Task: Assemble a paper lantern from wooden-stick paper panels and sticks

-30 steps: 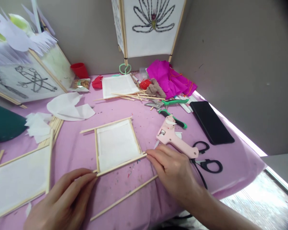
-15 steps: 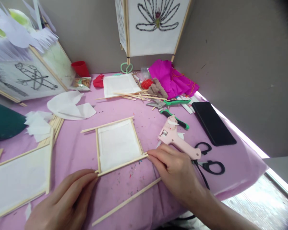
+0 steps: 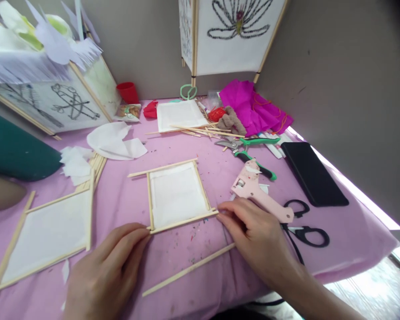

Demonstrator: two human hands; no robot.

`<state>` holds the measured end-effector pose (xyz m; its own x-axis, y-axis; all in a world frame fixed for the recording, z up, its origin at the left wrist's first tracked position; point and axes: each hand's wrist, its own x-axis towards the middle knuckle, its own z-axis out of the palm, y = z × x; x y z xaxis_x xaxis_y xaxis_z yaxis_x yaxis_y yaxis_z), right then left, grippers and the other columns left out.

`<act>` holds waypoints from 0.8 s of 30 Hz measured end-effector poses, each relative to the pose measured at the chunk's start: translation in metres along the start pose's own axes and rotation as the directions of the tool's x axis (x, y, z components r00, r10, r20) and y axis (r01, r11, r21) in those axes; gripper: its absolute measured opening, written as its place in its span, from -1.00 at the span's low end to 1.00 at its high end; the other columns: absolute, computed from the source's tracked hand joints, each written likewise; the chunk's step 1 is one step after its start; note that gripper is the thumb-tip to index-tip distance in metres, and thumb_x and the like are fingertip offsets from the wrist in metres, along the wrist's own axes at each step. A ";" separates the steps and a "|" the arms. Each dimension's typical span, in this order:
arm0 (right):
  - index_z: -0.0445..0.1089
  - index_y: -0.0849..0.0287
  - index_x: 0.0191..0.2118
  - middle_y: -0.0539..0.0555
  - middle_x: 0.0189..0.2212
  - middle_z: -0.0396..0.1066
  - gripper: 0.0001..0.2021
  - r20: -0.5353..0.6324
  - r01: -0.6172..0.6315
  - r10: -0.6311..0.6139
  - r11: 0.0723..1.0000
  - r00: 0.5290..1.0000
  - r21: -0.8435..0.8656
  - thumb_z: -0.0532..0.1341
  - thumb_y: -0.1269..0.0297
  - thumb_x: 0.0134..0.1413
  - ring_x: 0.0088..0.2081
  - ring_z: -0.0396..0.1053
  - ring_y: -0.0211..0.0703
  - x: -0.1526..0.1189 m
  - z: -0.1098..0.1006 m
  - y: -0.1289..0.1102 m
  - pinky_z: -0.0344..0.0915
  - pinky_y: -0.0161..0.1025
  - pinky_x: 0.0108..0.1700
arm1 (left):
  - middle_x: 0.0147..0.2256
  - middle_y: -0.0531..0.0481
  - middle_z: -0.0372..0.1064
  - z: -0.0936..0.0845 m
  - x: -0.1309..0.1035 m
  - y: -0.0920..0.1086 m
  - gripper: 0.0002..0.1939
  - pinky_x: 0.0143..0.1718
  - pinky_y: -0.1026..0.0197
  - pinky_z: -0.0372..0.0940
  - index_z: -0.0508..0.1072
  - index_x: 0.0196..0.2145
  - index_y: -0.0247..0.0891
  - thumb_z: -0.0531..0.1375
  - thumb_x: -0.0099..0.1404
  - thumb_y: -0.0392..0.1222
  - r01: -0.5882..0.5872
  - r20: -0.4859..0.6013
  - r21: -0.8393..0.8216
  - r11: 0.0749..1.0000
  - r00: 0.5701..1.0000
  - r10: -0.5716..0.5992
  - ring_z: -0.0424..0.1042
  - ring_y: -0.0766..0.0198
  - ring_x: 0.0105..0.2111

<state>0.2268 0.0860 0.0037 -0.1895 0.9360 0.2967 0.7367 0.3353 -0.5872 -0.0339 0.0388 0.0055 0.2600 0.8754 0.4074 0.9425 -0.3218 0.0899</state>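
Observation:
A small square frame of wooden sticks with white paper inside [image 3: 178,195] lies on the pink cloth. My left hand [image 3: 111,266] pinches the near left corner, where the near stick ends. At the other end of that near stick is my right hand [image 3: 253,235], its thumb and index fingertip close together at the stick's tip; whether they grip it is hard to tell. A loose stick [image 3: 188,270] lies between me and the frame. The pink glue gun [image 3: 262,195] rests just beyond my right hand.
Black scissors [image 3: 311,235], a black phone [image 3: 315,173] and green-handled pruners [image 3: 243,144] lie to the right. A larger paper frame [image 3: 48,240] is at left. Paper lanterns [image 3: 233,53], a red cup [image 3: 127,92] and magenta paper [image 3: 243,106] stand or lie farther back.
The view has shifted left, so everything appears farther right. My right fingertips have eased slightly away from the stick's end, while my left hand stays at the corner.

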 end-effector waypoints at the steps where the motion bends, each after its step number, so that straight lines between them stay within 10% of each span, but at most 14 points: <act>1: 0.44 0.19 -0.30 0.01 -0.40 0.45 -0.93 0.000 -0.007 0.007 1.000 1.000 0.004 0.20 0.42 0.10 -0.36 0.38 -0.22 0.000 0.000 0.000 0.24 -0.28 -0.29 | -0.23 0.02 0.47 0.000 0.000 0.000 -0.77 -0.35 0.28 0.30 0.42 -0.18 -0.19 0.02 0.36 -0.09 -0.003 -0.006 -0.001 1.000 1.000 0.003 0.46 0.31 -0.36; 24: 0.40 0.14 -0.29 0.00 -0.35 0.43 -0.89 0.070 -0.002 0.004 1.000 0.998 -0.026 0.12 0.35 0.18 -0.33 0.38 -0.20 0.005 -0.003 -0.005 0.22 -0.25 -0.25 | -0.21 0.03 0.46 0.000 0.002 0.004 -0.86 -0.34 0.32 0.32 0.43 -0.18 -0.20 0.14 0.30 -0.23 0.067 0.007 -0.084 0.994 0.998 -0.066 0.46 0.33 -0.29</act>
<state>0.2243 0.0886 0.0097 -0.2318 0.9425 0.2408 0.7536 0.3306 -0.5682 -0.0296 0.0392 0.0061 0.1982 0.8973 0.3944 0.9369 -0.2916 0.1926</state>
